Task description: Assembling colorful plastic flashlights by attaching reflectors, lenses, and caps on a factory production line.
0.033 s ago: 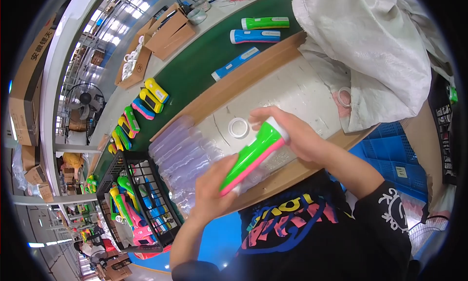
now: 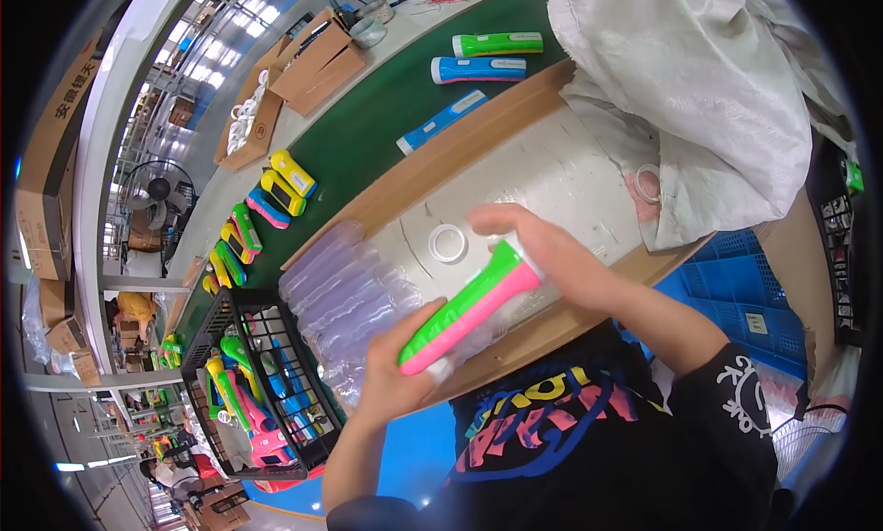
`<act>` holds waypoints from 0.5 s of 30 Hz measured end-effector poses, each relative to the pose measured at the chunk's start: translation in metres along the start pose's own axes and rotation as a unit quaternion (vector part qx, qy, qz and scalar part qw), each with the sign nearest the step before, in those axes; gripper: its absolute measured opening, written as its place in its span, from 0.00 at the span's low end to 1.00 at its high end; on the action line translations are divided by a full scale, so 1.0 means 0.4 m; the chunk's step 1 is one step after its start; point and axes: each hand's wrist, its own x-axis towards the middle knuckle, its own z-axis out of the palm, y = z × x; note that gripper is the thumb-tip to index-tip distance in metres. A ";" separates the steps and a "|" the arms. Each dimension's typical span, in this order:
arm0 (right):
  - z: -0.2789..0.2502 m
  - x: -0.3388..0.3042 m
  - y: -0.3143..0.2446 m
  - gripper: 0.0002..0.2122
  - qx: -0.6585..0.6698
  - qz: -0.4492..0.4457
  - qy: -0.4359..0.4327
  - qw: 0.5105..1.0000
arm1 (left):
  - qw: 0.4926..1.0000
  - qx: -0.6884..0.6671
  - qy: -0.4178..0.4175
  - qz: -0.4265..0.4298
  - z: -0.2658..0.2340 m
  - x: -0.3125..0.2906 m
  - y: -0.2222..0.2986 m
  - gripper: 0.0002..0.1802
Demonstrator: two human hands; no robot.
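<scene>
A green and pink flashlight (image 2: 471, 312) slants across the front of the work surface, its wide head up and to the right. My left hand (image 2: 391, 365) is closed around its narrow lower end, where a bit of white shows. At the head end, my right hand (image 2: 556, 259) cups the white rim, with its fingers curled over the far side and partly blurred. Just beyond the flashlight, a loose white ring (image 2: 432, 245) lies flat on the pale tray surface (image 2: 524, 177). Left of it lie rows of clear plastic tubular pieces (image 2: 336, 282).
Cardboard strips (image 2: 441, 167) edge the tray. Several flashlights (image 2: 487, 69) lie on the green bench (image 2: 345, 131). A black basket (image 2: 317, 384) of flashlights stands at left. A white woven sack (image 2: 690, 98) covers the right. A box of white rings (image 2: 241, 131) sits far left.
The flashlight has rolled in my hands, so more of its pink side shows. Its head has dipped slightly, and my right hand has shifted a little around the rim.
</scene>
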 end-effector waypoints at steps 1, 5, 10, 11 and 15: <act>0.007 -0.012 -0.014 0.18 -0.072 -0.130 -0.021 0.989 | 0.994 -0.091 -0.042 -0.038 -0.009 -0.003 0.000 0.30; -0.052 0.026 0.084 0.16 0.235 0.335 0.036 0.912 | 0.974 0.188 -0.002 0.128 0.036 0.062 0.018 0.36; -0.056 0.017 0.017 0.19 0.227 0.300 0.018 0.926 | 0.980 0.182 0.009 0.084 0.045 0.048 -0.018 0.34; -0.056 0.014 -0.007 0.22 0.231 0.247 -0.013 0.941 | 0.999 0.019 0.039 0.000 0.045 0.035 -0.019 0.33; -0.059 -0.017 -0.013 0.30 0.164 0.059 -0.066 0.982 | 0.745 -0.629 -0.079 -0.208 0.095 0.014 -0.085 0.35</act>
